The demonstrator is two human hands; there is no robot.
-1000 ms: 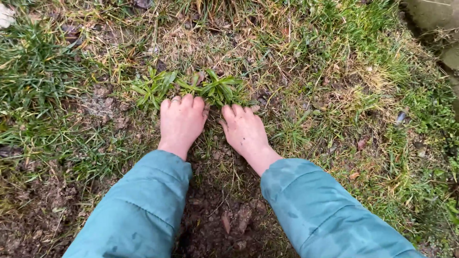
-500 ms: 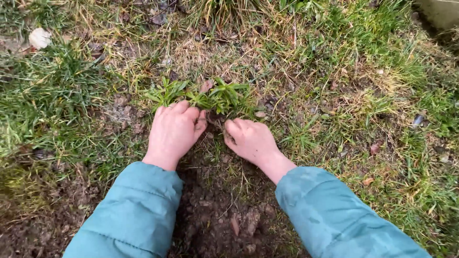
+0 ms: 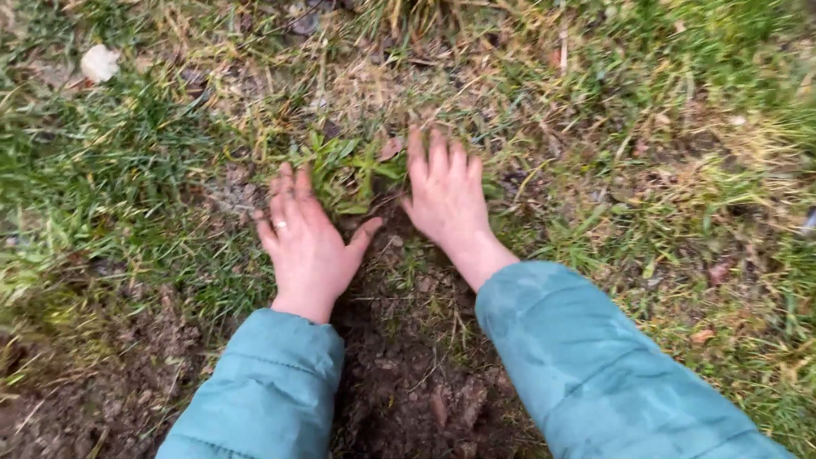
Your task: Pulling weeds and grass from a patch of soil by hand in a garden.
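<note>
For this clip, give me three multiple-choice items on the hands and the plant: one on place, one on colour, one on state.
1. Where is the plant?
A. between the two hands
B. left of both hands
C. behind the sleeves

2. What colour are the sleeves?
A. red
B. teal
C. white

3. How are the hands?
A. fists
B. flat, fingers spread
C. lifted in the air

Answers:
1 A: the left hand and right hand flank it.
2 B: both padded sleeves are teal.
3 B: palms lie open on the ground.
</note>
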